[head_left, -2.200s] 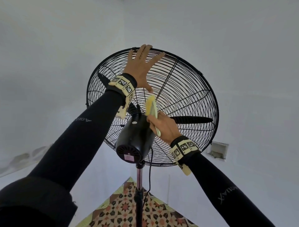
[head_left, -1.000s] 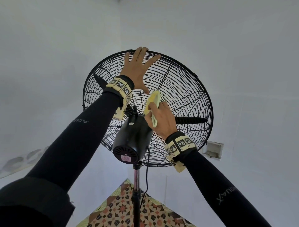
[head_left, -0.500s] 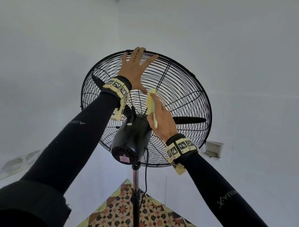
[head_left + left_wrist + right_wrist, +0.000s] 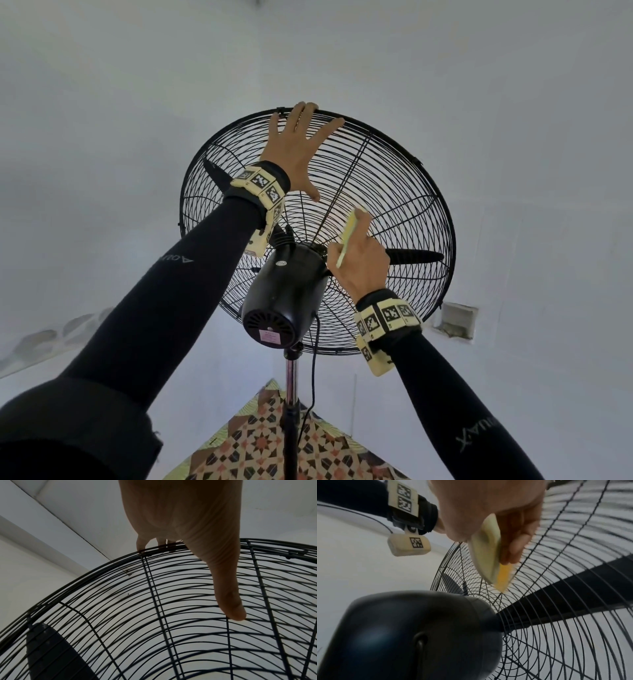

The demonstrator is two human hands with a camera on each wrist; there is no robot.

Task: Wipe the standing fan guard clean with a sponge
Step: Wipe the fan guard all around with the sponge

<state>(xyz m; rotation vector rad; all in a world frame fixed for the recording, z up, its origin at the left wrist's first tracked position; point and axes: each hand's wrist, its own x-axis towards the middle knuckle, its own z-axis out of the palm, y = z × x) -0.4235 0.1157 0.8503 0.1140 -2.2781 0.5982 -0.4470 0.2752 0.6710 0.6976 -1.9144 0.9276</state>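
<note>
The black wire fan guard (image 4: 404, 192) faces away from me, its motor housing (image 4: 284, 291) toward me. My left hand (image 4: 301, 147) lies flat and spread on the guard's upper part, fingertips over the top rim (image 4: 159, 547), thumb (image 4: 229, 601) on the wires. My right hand (image 4: 359, 260) grips a thin yellow-green sponge (image 4: 347, 236) and presses it on the rear guard just right of the motor. In the right wrist view the sponge (image 4: 489, 557) sits between thumb and fingers, its yellow edge against the wires (image 4: 556, 574).
A chrome pole (image 4: 291, 377) and a black cable (image 4: 313, 359) run down from the motor. Black blades (image 4: 414, 257) sit inside the guard. A patterned floor (image 4: 260, 448) lies below. White walls surround the fan, with a recessed box (image 4: 457, 320) at right.
My right hand slid the sponge from beside the motor up and to the right along the rear guard. The left hand stayed spread on the top of the guard.
</note>
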